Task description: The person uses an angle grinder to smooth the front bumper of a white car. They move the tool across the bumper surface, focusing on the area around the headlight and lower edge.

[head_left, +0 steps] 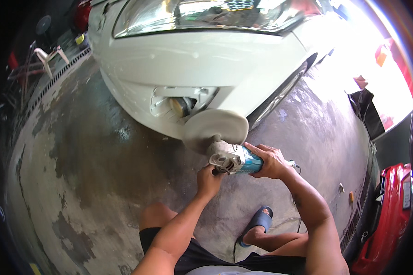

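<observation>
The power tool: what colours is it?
The power tool is blue with a grey front end, clearest in the head view.

You wear black shorts (195, 256), plain and loose-legged, ending above your left knee (156, 215), which is bare. Against the waist side of the shorts lies a strip of light grey cloth (211, 270), probably the hem of your top, though too little of it shows to be sure. Beyond the shorts, your right foot wears a blue slide sandal (258, 221) with one broad strap, an open front that bares your toes (265, 211), and a darker sole. Farther out from the shorts than your bare forearms, your left hand (209, 181) and right hand (271, 161) are ungloved.
</observation>
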A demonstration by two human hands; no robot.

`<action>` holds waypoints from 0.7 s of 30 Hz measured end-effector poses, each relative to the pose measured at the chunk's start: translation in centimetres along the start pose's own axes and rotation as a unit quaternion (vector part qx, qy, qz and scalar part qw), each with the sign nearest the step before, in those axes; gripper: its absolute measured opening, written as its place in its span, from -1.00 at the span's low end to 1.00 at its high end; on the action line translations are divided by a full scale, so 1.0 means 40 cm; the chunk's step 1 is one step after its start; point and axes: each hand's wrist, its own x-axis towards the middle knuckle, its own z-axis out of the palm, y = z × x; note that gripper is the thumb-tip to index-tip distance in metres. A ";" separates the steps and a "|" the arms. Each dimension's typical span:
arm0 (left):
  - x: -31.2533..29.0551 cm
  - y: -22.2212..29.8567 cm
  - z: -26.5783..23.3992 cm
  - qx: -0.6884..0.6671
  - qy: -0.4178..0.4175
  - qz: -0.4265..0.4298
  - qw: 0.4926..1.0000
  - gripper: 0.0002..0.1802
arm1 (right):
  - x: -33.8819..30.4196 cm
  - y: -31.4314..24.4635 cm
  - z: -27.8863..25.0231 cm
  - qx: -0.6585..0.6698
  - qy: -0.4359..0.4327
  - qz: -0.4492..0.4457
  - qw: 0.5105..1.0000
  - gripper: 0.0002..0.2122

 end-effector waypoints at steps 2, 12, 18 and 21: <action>0.016 0.049 -0.006 0.024 0.033 0.068 0.997 -0.60 | -0.011 -0.001 -0.043 0.020 0.023 0.010 0.999 0.11; 0.081 0.362 -0.146 0.155 0.036 0.204 0.966 -0.68 | -0.014 0.045 -0.001 0.302 0.186 -0.038 0.934 0.20; -0.030 0.112 -0.177 0.133 0.020 0.167 0.977 -0.71 | -0.030 -0.039 0.106 0.226 0.079 0.002 0.971 0.18; -0.052 0.088 -0.172 0.086 0.015 0.134 0.987 -0.72 | -0.050 -0.089 0.054 0.174 0.031 0.027 0.984 0.17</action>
